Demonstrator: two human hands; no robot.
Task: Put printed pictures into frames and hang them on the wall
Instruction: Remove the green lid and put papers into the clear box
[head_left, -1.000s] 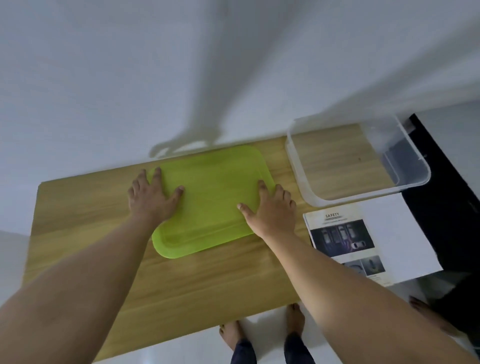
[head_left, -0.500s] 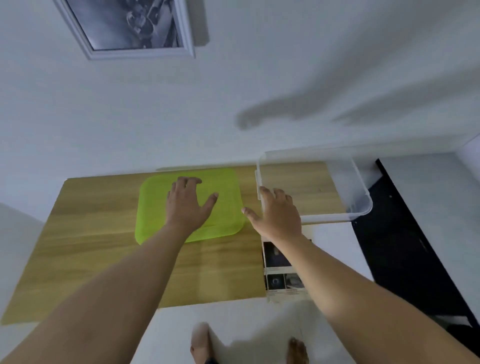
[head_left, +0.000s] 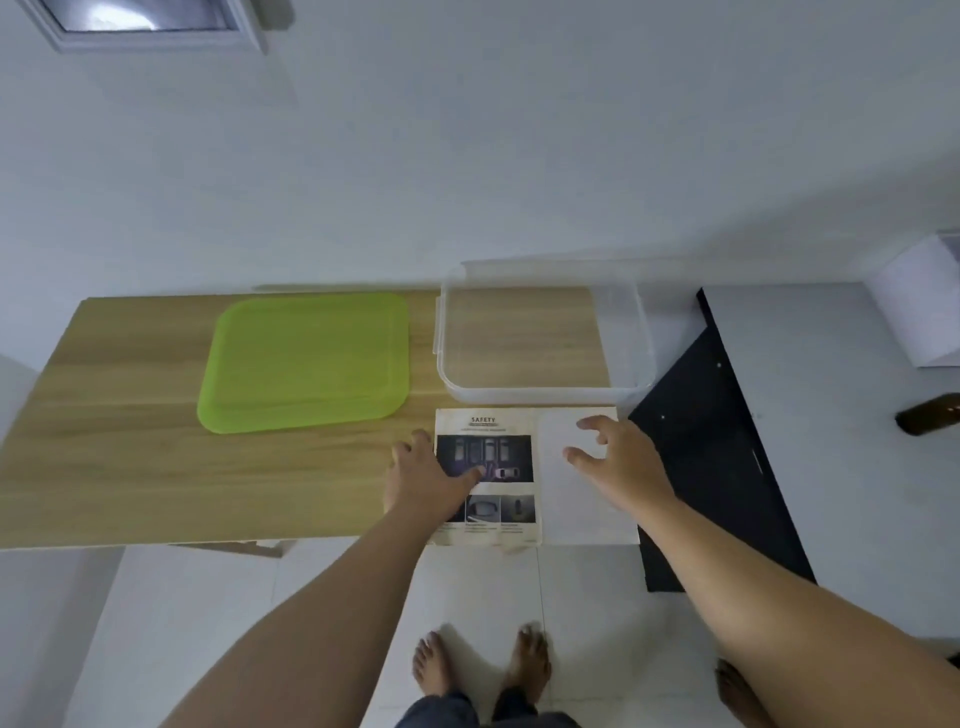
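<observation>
A printed picture sheet (head_left: 506, 457) headed "SAFETY" with dark car photos lies at the right end of the wooden table (head_left: 130, 467). A blank white sheet (head_left: 582, 509) lies beside it on the right. My left hand (head_left: 428, 480) rests on the printed sheet's left edge, fingers spread. Just over the white sheet, my right hand (head_left: 621, 460) hovers with relaxed fingers, holding nothing. A white-framed picture (head_left: 145, 23) hangs on the wall at the top left.
A green plastic lid (head_left: 306, 361) lies flat on the table's middle. An empty clear plastic box (head_left: 540, 395) stands behind the sheets. A black panel (head_left: 711, 467) lies on the floor to the right. My bare feet (head_left: 483, 665) stand below the table's front edge.
Both hands left the green lid and moved right to the sheets. The camera view shifted, bringing the wall frame and the sheets into view.
</observation>
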